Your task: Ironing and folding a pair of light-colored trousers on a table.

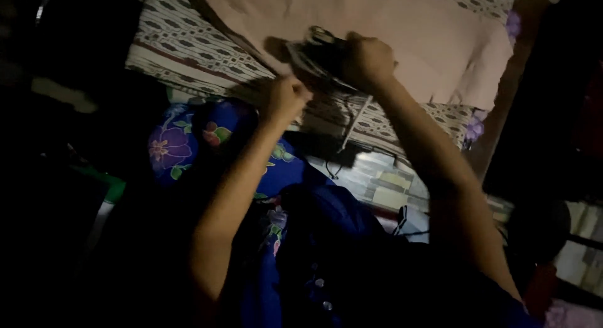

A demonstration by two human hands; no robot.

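Note:
My right hand (367, 61) grips the handle of a dark clothes iron (317, 51) that rests on a pale pink cloth (402, 32). A cord (353, 124) hangs down from the iron over the edge. My left hand (286, 97) is closed in a fist at the near edge of the pink cloth, just left of the iron; whether it pinches the cloth I cannot tell. The pink cloth lies spread over a patterned white and brown cover (188, 45) on a raised surface.
A blue garment with purple and pink flowers (188, 139) covers my lap below the surface. A wooden edge (502, 108) runs down the right side. Tiled floor (383, 183) shows beneath. The left and right sides are dark.

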